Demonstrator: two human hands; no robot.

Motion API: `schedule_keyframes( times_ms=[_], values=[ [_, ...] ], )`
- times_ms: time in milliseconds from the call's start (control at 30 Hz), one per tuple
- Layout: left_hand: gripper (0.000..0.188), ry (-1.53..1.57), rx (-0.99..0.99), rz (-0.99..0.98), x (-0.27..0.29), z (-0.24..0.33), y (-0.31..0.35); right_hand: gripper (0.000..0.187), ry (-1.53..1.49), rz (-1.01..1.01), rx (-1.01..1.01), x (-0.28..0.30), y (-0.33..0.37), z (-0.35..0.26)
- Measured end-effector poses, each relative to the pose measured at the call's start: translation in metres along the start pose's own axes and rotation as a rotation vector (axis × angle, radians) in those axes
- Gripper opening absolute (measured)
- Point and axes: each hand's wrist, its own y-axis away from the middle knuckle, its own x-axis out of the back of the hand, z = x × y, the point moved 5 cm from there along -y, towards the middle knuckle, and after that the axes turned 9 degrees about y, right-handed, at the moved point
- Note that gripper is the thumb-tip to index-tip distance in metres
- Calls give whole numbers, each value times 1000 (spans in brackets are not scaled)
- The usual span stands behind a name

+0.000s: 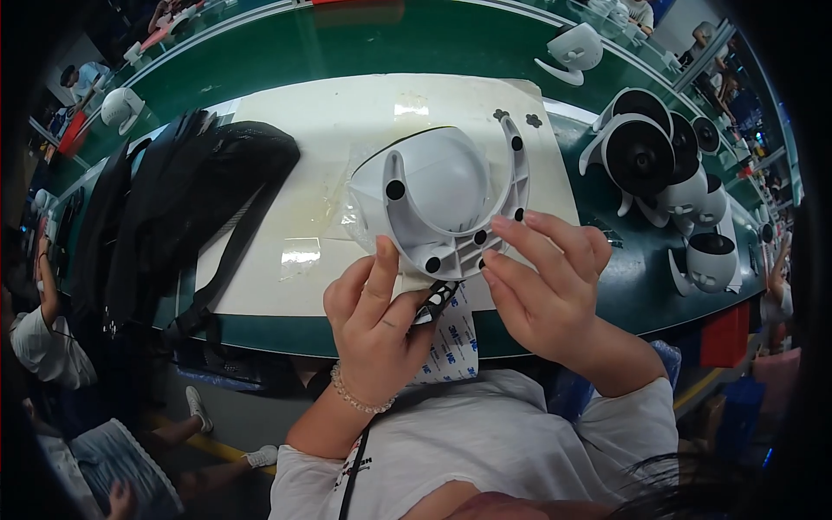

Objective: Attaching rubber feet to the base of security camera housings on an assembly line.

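A white, rounded plastic housing [444, 169] lies in front of me with its curved two-armed base [407, 230] facing up. Several black round pads [395, 190] sit on the base. My left hand [377, 321] stretches its index finger along the base's near left side. Its lower fingers and thumb hold a pad sheet [436, 302], black with white round gaps, its printed white backing hanging below. At the base's near right edge is my right hand [550, 282], thumb and forefinger closed at a small black pad [483, 264], partly covered by the fingertips.
A pale board [260, 269] covers the green table under the housing. Black bags [199, 191] are heaped at the left. Several white-and-black rounded units [640, 160] cluster at the right, and another white unit [576, 50] stands at the back. Other people work around the table.
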Motion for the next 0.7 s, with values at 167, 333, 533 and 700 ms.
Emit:
schedule_keyframes(
  times_ms=[167, 333, 533, 700],
  values=[
    [25, -16, -3, 5, 1, -1, 0, 22, -107, -55, -28, -5, 9, 13],
    [25, -6, -3, -9, 1, 0, 0, 88, -887, -212, -701, -39, 31, 59],
    [26, 15, 19, -37, 1, 0, 1, 88, -1558, -478, -924, -65, 12, 29],
    [25, 6, 22, -45, 5, 1, -3, 58, -1672, -486, -905, -66, 8, 38]
  ],
)
